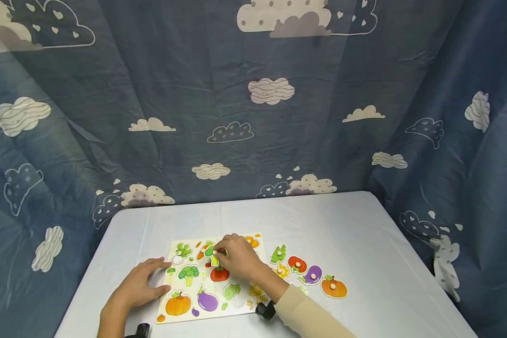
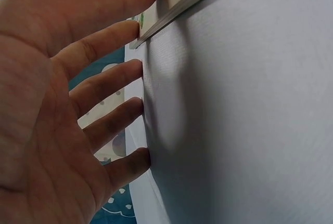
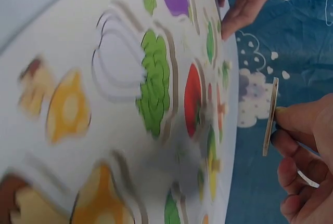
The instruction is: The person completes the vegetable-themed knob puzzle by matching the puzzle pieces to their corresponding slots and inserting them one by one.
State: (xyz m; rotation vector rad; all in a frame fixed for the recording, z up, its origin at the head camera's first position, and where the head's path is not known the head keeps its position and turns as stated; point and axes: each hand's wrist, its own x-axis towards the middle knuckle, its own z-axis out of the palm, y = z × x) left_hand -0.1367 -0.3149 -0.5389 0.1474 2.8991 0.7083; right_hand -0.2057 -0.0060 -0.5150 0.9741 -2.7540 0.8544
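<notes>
My right hand (image 1: 239, 256) pinches a broccoli puzzle piece (image 1: 210, 250) above the upper middle of a white vegetable puzzle board (image 1: 217, 316). Seen edge-on in the right wrist view, the held piece (image 3: 271, 117) is a thin wooden slab clear of the board. At the board's left edge rests my left hand (image 1: 139, 284), fingers spread, its thumb on the board's corner area in the left wrist view. Printed on the board are a pumpkin (image 1: 178, 305), an eggplant (image 1: 207, 301), a broccoli (image 1: 188, 273) and a tomato (image 1: 219, 274). My right hand and forearm hide part of its right side.
Right of the board lie several knobbed pieces: a green leafy one (image 1: 278, 254), a tomato (image 1: 297, 264), a yellow one (image 1: 282, 271), an eggplant (image 1: 312, 274) and a pumpkin (image 1: 334, 287). A white cloth covers the table (image 1: 388, 291). Blue cloud-patterned curtains (image 1: 186, 94) hang behind it.
</notes>
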